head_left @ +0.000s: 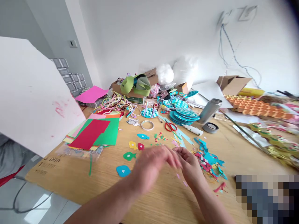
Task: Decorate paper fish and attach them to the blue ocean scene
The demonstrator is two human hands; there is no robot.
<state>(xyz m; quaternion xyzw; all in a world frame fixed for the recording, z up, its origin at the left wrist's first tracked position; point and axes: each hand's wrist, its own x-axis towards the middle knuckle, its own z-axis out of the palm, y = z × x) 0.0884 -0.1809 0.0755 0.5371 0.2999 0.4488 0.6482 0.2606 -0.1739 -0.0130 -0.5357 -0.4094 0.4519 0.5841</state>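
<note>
My left hand (155, 165) is blurred by motion, its fingers reaching over to my right hand. Thumb and fingers of my right hand (188, 163) are pinched together; whatever they hold is too small or hidden to name. Left of my hands lie paper fish: a large blue one (123, 170), a green one (129, 156), a yellow one (133, 145), a red one (140, 146) and a small blue one (143, 136). Pale squares sit on several of them. Small pink paper bits (185, 183) lie below my right hand. Tiny coloured bits (160, 136) are scattered beyond my hands.
Paper scraps (211, 160) heap to the right. Farther back are red scissors (170, 126), a tape roll (147, 125), a glue bottle (194, 129), a grey flask (211, 111) and blue discs (183, 116). Coloured sheets (88, 133) lie left, near a white board (35, 93).
</note>
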